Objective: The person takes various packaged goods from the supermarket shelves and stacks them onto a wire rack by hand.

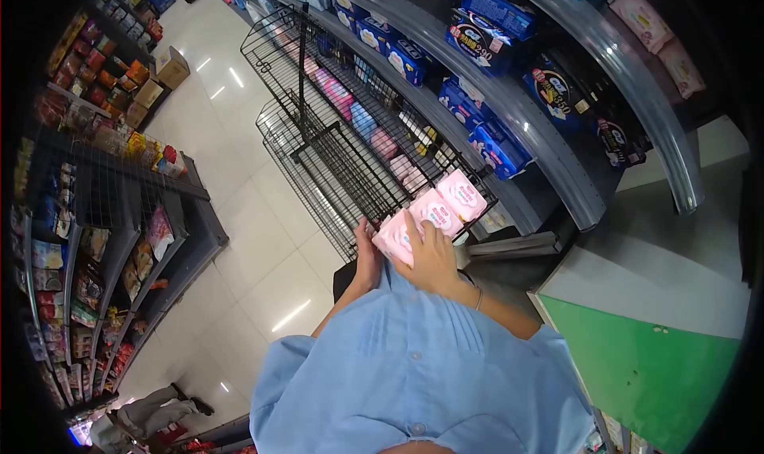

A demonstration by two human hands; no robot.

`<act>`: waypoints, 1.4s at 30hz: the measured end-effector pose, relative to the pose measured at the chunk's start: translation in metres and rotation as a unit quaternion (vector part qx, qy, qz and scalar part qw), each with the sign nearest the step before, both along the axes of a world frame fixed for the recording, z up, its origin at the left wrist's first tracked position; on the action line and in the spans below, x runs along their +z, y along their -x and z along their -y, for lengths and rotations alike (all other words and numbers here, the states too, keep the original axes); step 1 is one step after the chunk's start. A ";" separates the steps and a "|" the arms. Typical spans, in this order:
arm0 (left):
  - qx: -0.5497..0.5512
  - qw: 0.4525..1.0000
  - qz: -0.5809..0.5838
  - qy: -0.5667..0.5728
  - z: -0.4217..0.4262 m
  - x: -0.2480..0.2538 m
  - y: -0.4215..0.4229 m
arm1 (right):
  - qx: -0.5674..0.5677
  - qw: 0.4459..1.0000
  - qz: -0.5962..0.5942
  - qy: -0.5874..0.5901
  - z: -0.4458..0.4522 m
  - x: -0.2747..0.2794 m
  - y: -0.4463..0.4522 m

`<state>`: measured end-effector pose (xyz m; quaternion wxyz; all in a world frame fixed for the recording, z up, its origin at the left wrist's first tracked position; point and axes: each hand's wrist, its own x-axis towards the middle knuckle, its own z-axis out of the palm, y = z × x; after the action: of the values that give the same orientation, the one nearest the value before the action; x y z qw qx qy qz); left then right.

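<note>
Three pink packs [462, 197] stand in a row at the near end of a black wire basket [334, 155]. My right hand [430, 257] lies over the middle and nearest packs, its fingers spread on their tops. Beside the nearest pack, my left hand [368, 257] is upright with its fingers apart, at the basket's near left corner. Its palm faces the pack; whether it touches the pack I cannot tell.
Shelves with blue packs [499, 148] run along the right, edged by clear curved strips. Snack shelves [151, 251] line the left. A green and white panel [652, 358] stands at the lower right. Cardboard boxes [169, 68] sit at the upper left. A person's legs [151, 413] show at the lower left.
</note>
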<state>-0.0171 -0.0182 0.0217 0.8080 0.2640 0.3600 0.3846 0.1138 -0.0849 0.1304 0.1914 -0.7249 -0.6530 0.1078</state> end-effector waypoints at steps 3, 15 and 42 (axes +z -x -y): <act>-0.015 0.998 -0.037 -0.050 0.003 -0.023 -0.003 | -0.016 0.998 0.036 -0.041 0.004 -0.005 0.003; -0.014 0.990 -0.093 -0.108 0.009 -0.025 0.000 | -0.025 0.992 0.074 -0.099 0.009 0.001 0.005; 0.009 0.988 -0.140 -0.067 0.005 -0.039 0.001 | 0.031 0.908 -0.398 -0.127 -0.072 0.069 -0.137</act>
<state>-0.0184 -0.0229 -0.0173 0.7266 0.3657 0.4454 0.3740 0.2512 -0.0125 0.1997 0.5223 -0.5704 -0.5529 0.3100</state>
